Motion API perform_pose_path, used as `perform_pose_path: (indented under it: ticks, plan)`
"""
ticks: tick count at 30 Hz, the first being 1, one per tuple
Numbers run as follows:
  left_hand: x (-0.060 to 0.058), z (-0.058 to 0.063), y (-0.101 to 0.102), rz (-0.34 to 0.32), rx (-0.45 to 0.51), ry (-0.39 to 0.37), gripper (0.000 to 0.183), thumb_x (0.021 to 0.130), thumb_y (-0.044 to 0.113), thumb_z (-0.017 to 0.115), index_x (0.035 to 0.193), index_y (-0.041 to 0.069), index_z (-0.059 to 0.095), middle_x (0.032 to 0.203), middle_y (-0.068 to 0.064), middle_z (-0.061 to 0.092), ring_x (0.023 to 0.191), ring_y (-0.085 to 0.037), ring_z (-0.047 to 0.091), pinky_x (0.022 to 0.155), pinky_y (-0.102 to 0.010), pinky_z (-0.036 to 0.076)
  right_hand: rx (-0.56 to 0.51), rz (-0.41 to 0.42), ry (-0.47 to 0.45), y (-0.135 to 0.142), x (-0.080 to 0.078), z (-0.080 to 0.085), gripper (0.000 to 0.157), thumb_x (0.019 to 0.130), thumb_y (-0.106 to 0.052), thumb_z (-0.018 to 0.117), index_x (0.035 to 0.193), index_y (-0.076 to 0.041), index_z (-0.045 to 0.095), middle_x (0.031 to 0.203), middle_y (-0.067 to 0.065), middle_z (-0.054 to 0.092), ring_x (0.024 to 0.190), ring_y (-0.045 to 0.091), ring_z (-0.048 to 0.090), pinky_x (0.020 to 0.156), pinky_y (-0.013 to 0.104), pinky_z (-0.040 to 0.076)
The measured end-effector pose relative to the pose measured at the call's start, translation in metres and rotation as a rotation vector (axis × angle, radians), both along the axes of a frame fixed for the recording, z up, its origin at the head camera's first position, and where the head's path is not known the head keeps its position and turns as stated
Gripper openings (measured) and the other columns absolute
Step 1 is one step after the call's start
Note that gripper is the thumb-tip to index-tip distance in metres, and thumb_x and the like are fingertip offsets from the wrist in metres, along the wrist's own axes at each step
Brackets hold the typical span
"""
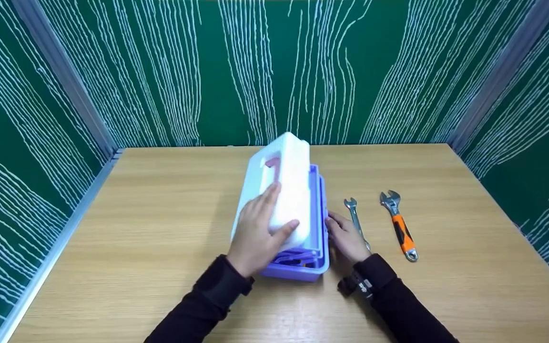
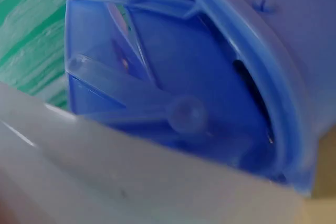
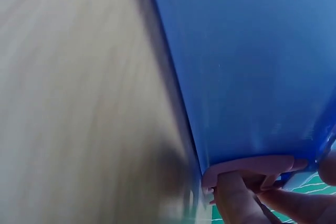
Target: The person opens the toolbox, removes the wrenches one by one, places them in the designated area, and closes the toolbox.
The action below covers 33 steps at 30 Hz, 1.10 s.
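Note:
A toolbox with a white lid (image 1: 298,190) and a blue-purple base (image 1: 293,272) stands on the table, its lid partly raised and tilted. My left hand (image 1: 258,228) rests across the lid, fingers on its top beside the carry handle (image 1: 274,167) and thumb spread over the front side. At the base's right side, my right hand (image 1: 348,237) holds a pink latch (image 3: 252,164), with fingers curled at it in the right wrist view. Blue hinged tray arms (image 2: 126,85) show under the lid in the left wrist view; the box's contents are mostly hidden.
Right of the box lies a small open-ended wrench (image 1: 354,214), its lower end close to my right hand. Farther right is an adjustable wrench (image 1: 401,228) with an orange and black handle. Green panels (image 1: 303,71) with white wavy lines enclose the wooden table (image 1: 160,200).

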<state>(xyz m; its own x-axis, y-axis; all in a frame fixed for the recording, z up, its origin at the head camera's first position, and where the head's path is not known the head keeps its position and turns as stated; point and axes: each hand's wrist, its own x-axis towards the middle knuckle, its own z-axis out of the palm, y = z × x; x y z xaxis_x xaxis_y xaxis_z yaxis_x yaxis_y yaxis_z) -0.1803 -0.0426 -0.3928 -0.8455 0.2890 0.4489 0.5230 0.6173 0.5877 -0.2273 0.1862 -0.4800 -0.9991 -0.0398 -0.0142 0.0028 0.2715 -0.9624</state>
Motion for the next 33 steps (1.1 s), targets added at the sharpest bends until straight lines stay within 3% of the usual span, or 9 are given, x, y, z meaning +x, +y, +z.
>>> perform_pose_path:
  ticks: [10,17,22,28,33]
  plan:
    - [0.01,-0.011,0.036,0.023,-0.396,0.144,0.08,0.095,0.063,0.044,0.152,0.008,0.034,0.153,-0.011,0.043,0.137,-0.03,0.043,0.116,-0.058,0.025,0.062,0.004,0.018,0.002,-0.003,-0.001,0.045,0.105,-0.016,0.036,0.143,0.006,0.044,0.141,0.025,0.052,0.133,0.033,0.048,0.113,0.046,0.037]
    - [0.013,-0.027,0.054,0.092,-0.606,0.338,0.077,0.094,0.065,0.041,0.147,0.009,0.043,0.146,-0.01,0.052,0.128,-0.029,0.051,0.111,-0.055,0.034,0.125,-0.005,0.036,0.004,-0.004,-0.001,0.044,0.105,-0.018,0.036,0.14,0.005,0.048,0.143,0.023,0.051,0.138,0.035,0.042,0.117,0.047,0.031]
    - [0.014,-0.034,0.059,0.126,-0.693,0.422,0.078,0.093,0.068,0.039,0.145,0.009,0.046,0.142,-0.009,0.055,0.123,-0.028,0.054,0.108,-0.053,0.038,0.134,-0.005,0.022,0.005,-0.003,0.0,0.045,0.105,-0.02,0.037,0.141,0.006,0.047,0.144,0.024,0.049,0.139,0.036,0.041,0.118,0.048,0.03]
    - [0.014,-0.037,0.061,0.143,-0.721,0.446,0.079,0.092,0.069,0.042,0.143,0.01,0.049,0.14,-0.009,0.057,0.122,-0.028,0.055,0.107,-0.053,0.039,0.103,0.031,0.014,0.008,-0.002,0.002,0.046,0.106,-0.021,0.036,0.142,0.006,0.045,0.146,0.024,0.047,0.141,0.036,0.038,0.118,0.049,0.028]
    - [0.013,-0.041,0.063,0.173,-0.735,0.485,0.077,0.091,0.07,0.042,0.141,0.012,0.051,0.139,-0.007,0.058,0.121,-0.027,0.055,0.107,-0.052,0.04,-0.001,0.088,-0.03,0.013,-0.005,0.005,0.046,0.105,-0.018,0.038,0.142,0.01,0.042,0.142,0.028,0.05,0.129,0.035,0.053,0.106,0.039,0.047]
